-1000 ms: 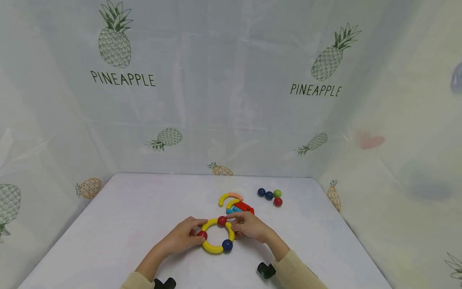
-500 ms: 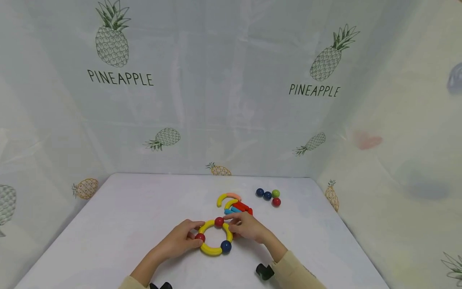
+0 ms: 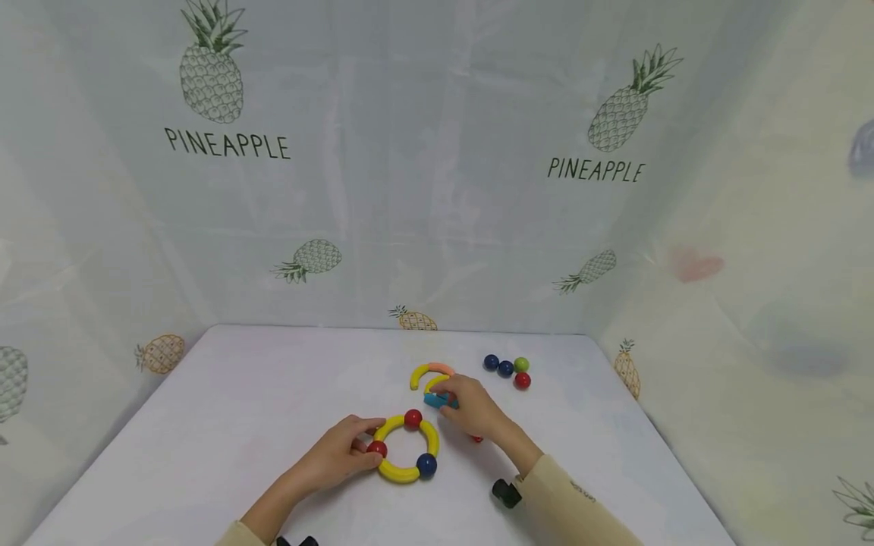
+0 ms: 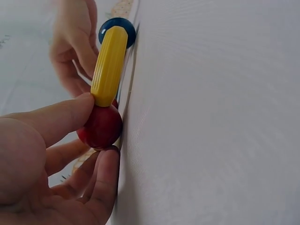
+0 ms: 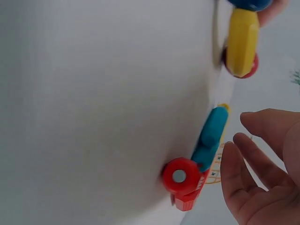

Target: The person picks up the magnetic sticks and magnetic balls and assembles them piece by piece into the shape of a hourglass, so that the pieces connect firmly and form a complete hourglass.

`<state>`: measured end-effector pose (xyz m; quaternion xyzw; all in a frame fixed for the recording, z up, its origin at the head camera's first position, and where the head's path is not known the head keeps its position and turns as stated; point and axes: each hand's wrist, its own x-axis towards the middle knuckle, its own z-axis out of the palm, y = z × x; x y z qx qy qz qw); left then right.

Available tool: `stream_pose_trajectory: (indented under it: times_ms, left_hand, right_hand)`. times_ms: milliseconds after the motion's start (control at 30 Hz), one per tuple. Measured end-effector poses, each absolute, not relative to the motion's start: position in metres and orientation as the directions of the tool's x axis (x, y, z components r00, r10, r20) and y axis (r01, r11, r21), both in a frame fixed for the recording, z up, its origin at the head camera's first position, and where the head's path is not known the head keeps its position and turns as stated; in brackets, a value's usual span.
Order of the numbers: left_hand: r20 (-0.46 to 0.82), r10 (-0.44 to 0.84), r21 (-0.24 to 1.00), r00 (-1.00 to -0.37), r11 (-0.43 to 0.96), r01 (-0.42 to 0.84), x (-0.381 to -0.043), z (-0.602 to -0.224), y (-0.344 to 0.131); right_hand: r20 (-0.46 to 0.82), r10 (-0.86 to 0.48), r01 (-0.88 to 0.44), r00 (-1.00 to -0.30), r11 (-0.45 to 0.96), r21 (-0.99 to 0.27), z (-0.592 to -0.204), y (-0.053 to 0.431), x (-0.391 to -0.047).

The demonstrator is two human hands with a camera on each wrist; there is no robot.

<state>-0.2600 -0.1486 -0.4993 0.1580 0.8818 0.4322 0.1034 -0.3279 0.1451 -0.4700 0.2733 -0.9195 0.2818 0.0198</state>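
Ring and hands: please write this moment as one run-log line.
left hand: holds red ball of yellow ring | right hand: empty, near blue sticks | yellow ring: on table

A white table (image 3: 273, 394) carries a ring (image 3: 399, 475), loose balls (image 3: 505, 368), coloured rods (image 3: 437, 400).

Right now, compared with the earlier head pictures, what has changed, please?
The right hand has left the right side of the yellow ring and moved forward, away from the person, to the blue pieces. The left hand still pinches the red ball at the ring's left; the ring and the four loose balls stay about where they were.
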Motion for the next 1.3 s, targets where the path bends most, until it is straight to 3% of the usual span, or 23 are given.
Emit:
stream_pose_trajectory:
  times_ms: [333,933,1300]
  left_hand:
    - [-0.046,0.369,0.803,-0.928,0.567,0.186,-0.258,-0.499,-0.149]
    - [-0.056,0.359,0.805,-0.932,0.568,0.171,-0.258,-0.5,-0.149]
    - [-0.052,0.365,0.813,-0.93,0.556,0.172,-0.259,-0.499,-0.149]
  right_hand:
    - [0.129,-0.5,-0.505,-0.857,0.762,-0.406,-0.478,0.14,-0.339]
    - [0.078,-0.52,-0.506,-0.851,0.768,-0.392,-0.471,0.133,-0.335]
    - [0.157,-0.534,-0.533,-0.831,0.684,-0.498,-0.468,0.136,-0.334]
